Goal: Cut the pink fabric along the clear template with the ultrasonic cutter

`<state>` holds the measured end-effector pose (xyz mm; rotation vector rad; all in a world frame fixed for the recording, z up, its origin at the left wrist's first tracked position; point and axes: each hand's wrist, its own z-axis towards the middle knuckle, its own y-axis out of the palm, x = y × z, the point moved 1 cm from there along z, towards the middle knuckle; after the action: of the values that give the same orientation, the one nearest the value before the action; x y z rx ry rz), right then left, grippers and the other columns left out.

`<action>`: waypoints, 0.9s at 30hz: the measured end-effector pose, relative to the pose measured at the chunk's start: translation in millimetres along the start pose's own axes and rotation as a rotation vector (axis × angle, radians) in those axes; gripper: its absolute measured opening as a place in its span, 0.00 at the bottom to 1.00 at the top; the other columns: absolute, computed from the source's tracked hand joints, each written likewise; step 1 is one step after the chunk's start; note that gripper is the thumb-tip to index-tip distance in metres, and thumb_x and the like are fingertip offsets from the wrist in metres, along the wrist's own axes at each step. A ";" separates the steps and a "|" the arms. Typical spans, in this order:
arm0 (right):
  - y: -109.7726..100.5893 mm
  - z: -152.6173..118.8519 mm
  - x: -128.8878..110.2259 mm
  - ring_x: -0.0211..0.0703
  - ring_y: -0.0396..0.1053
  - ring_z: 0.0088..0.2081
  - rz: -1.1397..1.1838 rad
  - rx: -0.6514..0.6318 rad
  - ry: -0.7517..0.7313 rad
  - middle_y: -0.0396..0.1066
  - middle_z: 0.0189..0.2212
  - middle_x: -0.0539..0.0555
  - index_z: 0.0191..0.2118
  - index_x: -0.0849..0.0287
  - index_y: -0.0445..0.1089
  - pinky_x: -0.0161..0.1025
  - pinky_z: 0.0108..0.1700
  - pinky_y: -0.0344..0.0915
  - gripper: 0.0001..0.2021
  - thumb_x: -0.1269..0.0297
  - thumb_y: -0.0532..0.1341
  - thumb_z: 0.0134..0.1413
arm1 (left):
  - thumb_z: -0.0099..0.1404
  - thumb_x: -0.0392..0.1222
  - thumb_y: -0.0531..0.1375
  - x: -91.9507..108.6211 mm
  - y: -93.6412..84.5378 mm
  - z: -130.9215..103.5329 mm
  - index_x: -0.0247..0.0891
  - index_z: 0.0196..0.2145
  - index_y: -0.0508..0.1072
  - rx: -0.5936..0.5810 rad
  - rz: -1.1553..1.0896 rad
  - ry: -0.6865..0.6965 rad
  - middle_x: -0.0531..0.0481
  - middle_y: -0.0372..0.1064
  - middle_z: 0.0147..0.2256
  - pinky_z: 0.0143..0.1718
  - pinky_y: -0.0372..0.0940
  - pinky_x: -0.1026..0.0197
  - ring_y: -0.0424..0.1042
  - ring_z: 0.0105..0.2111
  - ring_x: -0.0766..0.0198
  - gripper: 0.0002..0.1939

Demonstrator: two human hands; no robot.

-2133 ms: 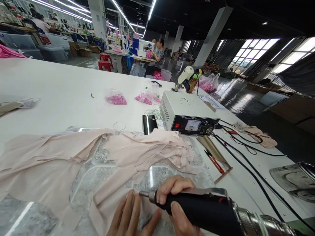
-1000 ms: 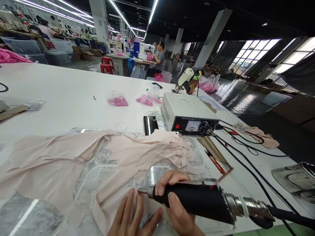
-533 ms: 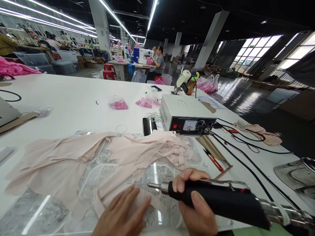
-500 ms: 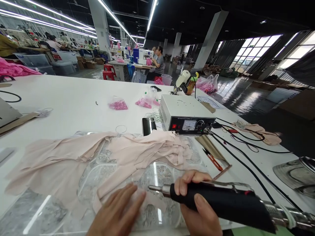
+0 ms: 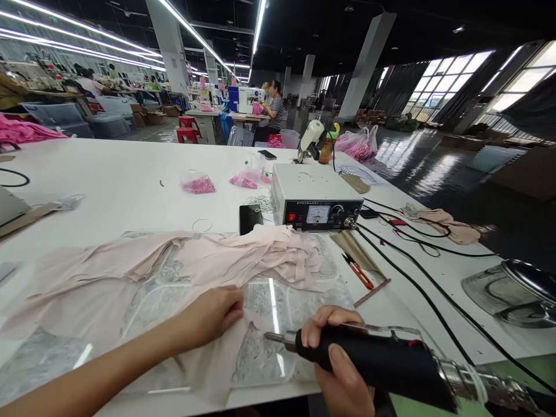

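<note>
My left hand (image 5: 219,313) is closed, its fingers pinching a pale pink fabric piece (image 5: 217,368) that drapes toward the table's front edge. My right hand (image 5: 341,359) is wrapped round the black grip of a handheld ultrasonic welder (image 5: 382,356). The welder's metal tip points left, just right of the pinched fabric; whether they touch I cannot tell. Beneath lies a clear plastic board (image 5: 152,304) with rounded panels. A pile of pale pink fabric pieces (image 5: 256,255) rests on its far side, and more pale pink fabric (image 5: 82,278) spreads over the left.
A white control box (image 5: 319,197) with a meter stands behind the board, black cables (image 5: 408,278) running right. Orange thread snips (image 5: 358,271) lie beside it, with a metal pot (image 5: 508,292) at right. Behind are a phone (image 5: 249,219) and bags of pink bits (image 5: 198,183).
My left hand has gone from lying spread on the fabric to pinching it, slightly farther away, and a fabric piece has shifted with it. The view has shifted slightly; the right hand keeps its grip.
</note>
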<state>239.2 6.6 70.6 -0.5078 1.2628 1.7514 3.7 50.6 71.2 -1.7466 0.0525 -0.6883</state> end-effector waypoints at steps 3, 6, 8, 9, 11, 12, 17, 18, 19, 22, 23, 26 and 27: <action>-11.6 -2.0 -4.8 0.37 0.69 0.28 0.005 0.049 -0.014 0.67 0.34 0.50 0.42 0.53 0.70 0.40 0.31 0.70 0.07 0.59 0.63 0.59 | 0.75 0.43 0.58 -10.3 -0.3 10.3 0.34 0.46 0.73 0.135 0.001 -0.027 0.49 0.72 0.39 0.34 0.72 0.58 0.74 0.33 0.63 0.10; -22.6 -8.5 -11.2 0.38 0.69 0.28 0.006 0.067 0.010 0.66 0.34 0.51 0.42 0.53 0.70 0.41 0.31 0.70 0.08 0.59 0.63 0.59 | 0.77 0.38 0.50 -12.3 -4.8 6.6 0.35 0.43 0.73 0.229 -0.006 0.119 0.47 0.71 0.38 0.34 0.70 0.60 0.72 0.32 0.63 0.12; -27.5 -13.2 -14.6 0.38 0.69 0.28 0.010 0.084 0.019 0.65 0.34 0.51 0.42 0.53 0.70 0.41 0.30 0.69 0.07 0.59 0.63 0.59 | 0.77 0.38 0.48 -7.9 -7.7 -1.1 0.40 0.48 0.75 0.200 -0.018 0.309 0.45 0.71 0.44 0.38 0.69 0.61 0.73 0.38 0.61 0.15; -29.0 -15.2 -15.8 0.38 0.68 0.28 0.012 0.098 0.017 0.65 0.34 0.51 0.42 0.53 0.70 0.41 0.30 0.69 0.07 0.59 0.63 0.58 | 0.77 0.37 0.48 -4.8 -8.4 -4.4 0.43 0.50 0.75 0.168 -0.019 0.402 0.46 0.71 0.47 0.40 0.68 0.61 0.73 0.41 0.60 0.16; -30.4 -18.5 -17.0 0.38 0.68 0.27 0.013 0.131 0.009 0.64 0.34 0.51 0.42 0.52 0.70 0.41 0.29 0.68 0.07 0.58 0.63 0.58 | 0.77 0.35 0.49 1.4 -7.8 -6.2 0.48 0.53 0.74 0.105 -0.012 0.551 0.47 0.71 0.49 0.45 0.67 0.60 0.72 0.45 0.58 0.17; -30.2 -19.7 -17.0 0.38 0.68 0.27 0.014 0.144 0.008 0.65 0.34 0.51 0.42 0.52 0.70 0.41 0.29 0.68 0.08 0.58 0.63 0.58 | 0.77 0.34 0.50 4.0 -6.5 -3.9 0.49 0.54 0.74 0.082 -0.007 0.603 0.47 0.72 0.50 0.47 0.67 0.59 0.72 0.46 0.58 0.18; -22.0 -23.1 -16.7 0.35 0.69 0.27 0.022 0.205 -0.003 0.65 0.34 0.49 0.41 0.52 0.71 0.38 0.30 0.68 0.07 0.58 0.64 0.57 | 0.79 0.40 0.50 7.2 3.8 26.0 0.42 0.54 0.74 0.061 -0.020 0.728 0.42 0.71 0.48 0.44 0.69 0.59 0.73 0.43 0.57 0.14; -19.3 -23.7 -16.8 0.35 0.69 0.27 0.021 0.223 -0.017 0.66 0.33 0.49 0.40 0.52 0.71 0.37 0.30 0.68 0.07 0.58 0.64 0.57 | 0.79 0.42 0.50 6.2 5.5 31.2 0.42 0.52 0.74 0.062 -0.031 0.744 0.43 0.71 0.47 0.43 0.69 0.60 0.73 0.42 0.58 0.14; -16.4 -24.3 -16.7 0.34 0.69 0.26 0.021 0.240 -0.034 0.66 0.33 0.49 0.40 0.53 0.71 0.36 0.29 0.68 0.07 0.58 0.65 0.56 | 0.79 0.43 0.50 4.7 6.9 35.1 0.42 0.51 0.75 0.061 -0.044 0.758 0.43 0.70 0.46 0.42 0.69 0.61 0.73 0.41 0.58 0.14; -8.2 -26.3 -14.5 0.33 0.70 0.26 0.029 0.286 -0.079 0.67 0.32 0.48 0.40 0.53 0.72 0.35 0.29 0.69 0.07 0.59 0.66 0.56 | 0.80 0.44 0.50 -1.5 9.5 40.2 0.44 0.48 0.76 0.065 -0.076 0.794 0.44 0.69 0.46 0.41 0.69 0.63 0.72 0.42 0.60 0.15; -5.8 -26.8 -13.1 0.33 0.70 0.26 0.034 0.293 -0.089 0.67 0.32 0.48 0.40 0.53 0.72 0.35 0.29 0.69 0.07 0.60 0.66 0.56 | 0.80 0.43 0.49 -3.8 10.0 40.6 0.44 0.48 0.76 0.067 -0.082 0.804 0.44 0.68 0.46 0.41 0.69 0.63 0.72 0.42 0.60 0.15; -0.5 -27.5 -9.2 0.33 0.69 0.26 0.046 0.313 -0.129 0.68 0.33 0.49 0.41 0.52 0.72 0.34 0.29 0.70 0.08 0.59 0.66 0.56 | 0.80 0.41 0.49 -9.9 11.3 41.5 0.43 0.47 0.76 0.090 -0.095 0.844 0.44 0.68 0.47 0.41 0.70 0.64 0.73 0.42 0.61 0.15; 0.9 -27.3 -8.3 0.33 0.69 0.26 0.044 0.317 -0.135 0.69 0.33 0.48 0.41 0.52 0.72 0.34 0.30 0.70 0.08 0.59 0.66 0.56 | 0.80 0.41 0.49 -11.5 11.9 41.9 0.42 0.47 0.76 0.101 -0.098 0.857 0.44 0.69 0.47 0.41 0.70 0.64 0.73 0.41 0.61 0.15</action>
<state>238.2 -21.7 66.5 -0.1772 1.4284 1.5533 17.7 88.0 50.3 -1.2558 0.5108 -1.4423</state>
